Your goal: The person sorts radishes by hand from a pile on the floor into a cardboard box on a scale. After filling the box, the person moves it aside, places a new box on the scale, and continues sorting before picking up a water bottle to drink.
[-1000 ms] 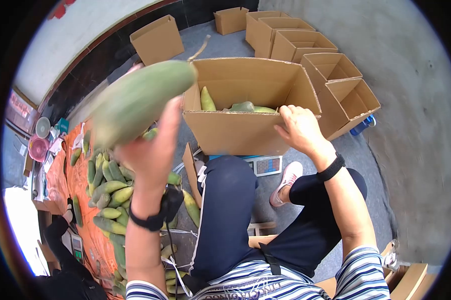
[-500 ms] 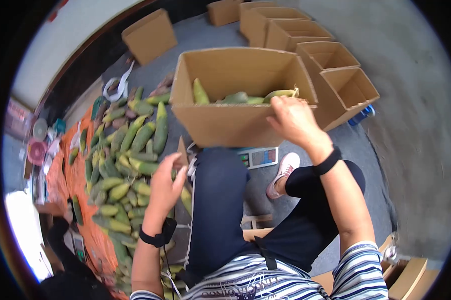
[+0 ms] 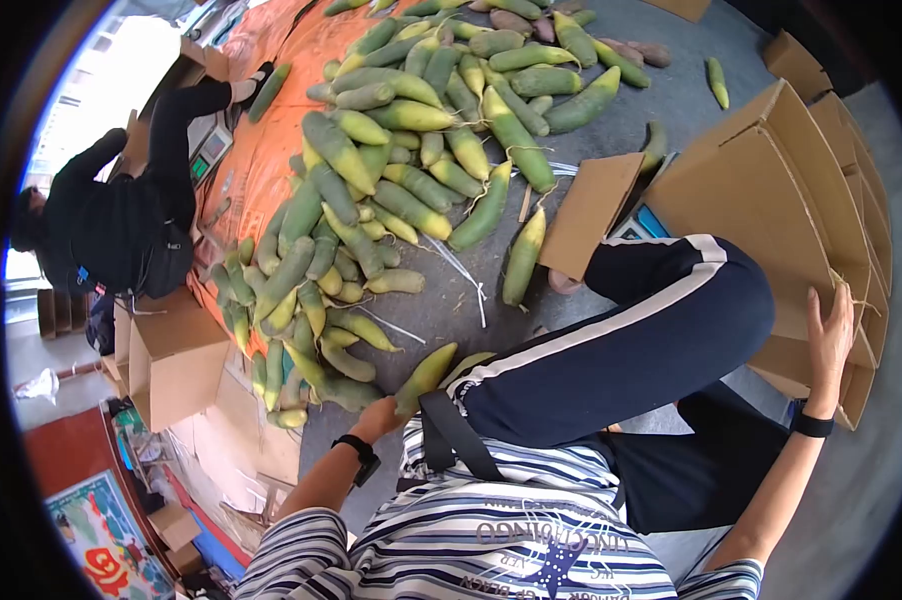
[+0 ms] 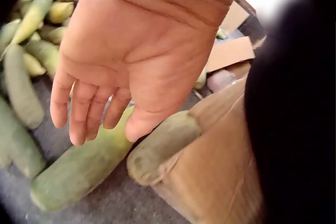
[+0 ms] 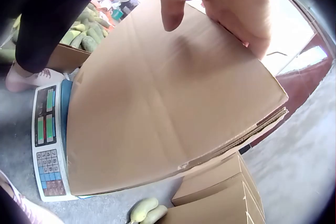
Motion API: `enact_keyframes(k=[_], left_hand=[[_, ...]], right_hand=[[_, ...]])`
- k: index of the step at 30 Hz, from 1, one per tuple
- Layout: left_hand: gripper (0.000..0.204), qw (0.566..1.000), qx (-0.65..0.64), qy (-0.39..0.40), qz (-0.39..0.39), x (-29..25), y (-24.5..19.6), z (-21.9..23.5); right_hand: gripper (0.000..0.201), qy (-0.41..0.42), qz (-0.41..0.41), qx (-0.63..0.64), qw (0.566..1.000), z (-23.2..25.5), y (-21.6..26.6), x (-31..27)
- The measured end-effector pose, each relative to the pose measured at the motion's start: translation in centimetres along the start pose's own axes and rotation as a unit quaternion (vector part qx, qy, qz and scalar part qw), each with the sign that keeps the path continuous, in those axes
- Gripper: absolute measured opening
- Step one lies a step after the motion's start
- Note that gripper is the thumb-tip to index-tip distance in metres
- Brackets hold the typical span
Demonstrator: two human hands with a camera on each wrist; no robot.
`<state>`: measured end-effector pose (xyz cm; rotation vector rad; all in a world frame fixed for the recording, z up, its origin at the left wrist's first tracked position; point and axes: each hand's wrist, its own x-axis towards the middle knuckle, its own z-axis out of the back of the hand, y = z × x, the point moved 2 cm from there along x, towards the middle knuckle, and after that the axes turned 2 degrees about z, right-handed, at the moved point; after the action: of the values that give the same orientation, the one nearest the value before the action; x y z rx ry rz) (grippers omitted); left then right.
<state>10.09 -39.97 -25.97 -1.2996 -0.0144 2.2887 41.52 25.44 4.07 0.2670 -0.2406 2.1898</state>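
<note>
My left hand [image 3: 379, 418] is low beside my thigh, at a green radish [image 3: 427, 376] with a yellow tip. In the left wrist view, its loosely extended fingers hang over this radish [image 4: 84, 174], the thumb right at its yellow end. Close by, a second, paler radish [image 4: 160, 150] pokes out beside a cardboard flap [image 4: 215, 166]. My right hand [image 3: 831, 335] grips the top rim of a large cardboard box [image 3: 761, 205]. The right wrist view shows the thumb on the box's outer face and the fingers over the edge. The box's inside is hidden.
A big heap of green radishes [image 3: 401, 200] covers an orange sheet [image 3: 256, 60] and grey floor. A digital scale [image 5: 50, 145] is under the box. More cartons [image 5: 210, 182] stand behind it. A person in black [image 3: 121, 210] sits at the far left.
My left hand first carried a large radish to the box, then was empty, and now is down at another radish. The head view has swung left. My right hand stays on the box rim.
</note>
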Motion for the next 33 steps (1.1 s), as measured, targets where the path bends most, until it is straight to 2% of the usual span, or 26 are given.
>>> enact_keyframes(k=[1, 2, 3, 4, 5, 6, 8, 10, 11, 13, 14, 16, 17, 19, 21, 23, 25, 27, 28, 30, 33], left_hand=[[0.042, 0.999, 0.021, -0.004, 0.038, 0.0, 2.0, -1.3], [0.042, 0.999, 0.018, -0.003, 0.038, 0.5, 4.8, -3.2], [0.042, 0.995, 0.039, -0.05, 0.076, 1.5, 8.4, -5.0], [0.043, 0.987, 0.061, -0.096, 0.114, 1.2, 8.3, -4.2], [0.043, 0.966, -0.024, -0.177, 0.189, 0.4, 8.6, -3.0], [0.044, 0.925, -0.109, -0.254, 0.261, -1.1, 7.0, -0.3], [0.045, 0.882, -0.109, -0.392, 0.238, -0.7, 10.6, 1.6], [0.054, 0.827, -0.172, -0.451, 0.288, 0.4, 13.8, 3.7], [0.054, 0.827, -0.172, -0.449, 0.29, 0.3, 13.0, 5.5], [0.065, 0.849, -0.328, -0.367, 0.193, -0.7, 10.0, 10.1], [0.065, 0.848, -0.328, -0.368, 0.193, -0.2, 10.3, 10.6], [0.073, 0.869, -0.313, -0.284, 0.256, 0.7, 11.1, 11.0], [0.073, 0.869, -0.311, -0.286, 0.257, 1.2, 11.0, 10.9], [0.069, 0.867, -0.141, -0.345, 0.33, 2.0, 9.5, 10.4], [0.064, 0.872, -0.109, -0.366, 0.306, 3.3, 8.3, 9.5], [0.056, 0.876, -0.153, -0.406, 0.209, 4.6, 7.1, 8.7], [0.052, 0.908, -0.16, -0.372, 0.111, 4.5, 2.3, 8.8], [0.05, 0.935, -0.035, -0.351, 0.019, 3.9, -1.8, 8.0], [0.05, 0.936, -0.032, -0.352, 0.016, 3.4, -3.4, 8.0], [0.049, 0.962, 0.055, -0.267, -0.021, 2.9, -6.2, 7.9], [0.057, 0.944, 0.007, -0.318, -0.087, 2.5, -6.5, 8.6]], right_hand=[[0.05, 0.003, 0.003, 0.01, 1.0, 0.3, 0.3, 0.1], [0.052, 0.019, -0.007, 0.03, 0.999, 0.3, 0.2, 0.2], [0.052, 0.02, -0.006, 0.027, 0.999, 0.0, -0.2, 0.1], [0.053, 0.012, -0.006, -0.001, 1.0, -0.6, -0.8, -0.1], [0.053, 0.004, -0.006, -0.029, 1.0, -0.9, -1.4, -0.2], [0.053, 0.005, -0.005, -0.03, 1.0, -0.8, -1.6, -0.3], [0.054, 0.048, -0.03, -0.005, 0.998, -0.8, -1.8, -0.3], [0.053, 0.04, -0.017, -0.012, 0.999, -1.1, -2.2, -0.2], [0.051, 0.031, -0.006, -0.018, 0.999, -1.2, -2.2, -0.2], [0.048, 0.041, -0.016, 0.003, 0.999, -0.6, -1.7, -0.1], [0.046, 0.047, -0.03, 0.025, 0.998, -0.3, -1.7, -0.1], [0.044, 0.043, -0.029, 0.021, 0.998, -0.1, -1.8, -0.2], [0.043, 0.039, -0.028, 0.019, 0.999, -0.2, -1.9, -0.2], [0.045, 0.049, -0.036, 0.015, 0.998, -0.5, -2.0, -0.2], [0.048, 0.041, -0.022, -0.018, 0.999, -0.9, -2.9, -0.1], [0.049, 0.044, -0.021, -0.019, 0.999, -0.8, -2.8, -0.1], [0.049, 0.046, -0.022, -0.017, 0.999, -0.9, -2.9, 0.0], [0.049, 0.037, -0.011, -0.026, 0.999, -1.1, -3.4, -0.1], [0.049, 0.037, -0.014, -0.026, 0.999, -1.1, -3.2, -0.1], [0.049, 0.024, -0.008, -0.023, 0.999, -1.0, -3.0, -0.2], [0.048, 0.004, 0.005, -0.021, 1.0, -1.5, -3.5, -0.4]])
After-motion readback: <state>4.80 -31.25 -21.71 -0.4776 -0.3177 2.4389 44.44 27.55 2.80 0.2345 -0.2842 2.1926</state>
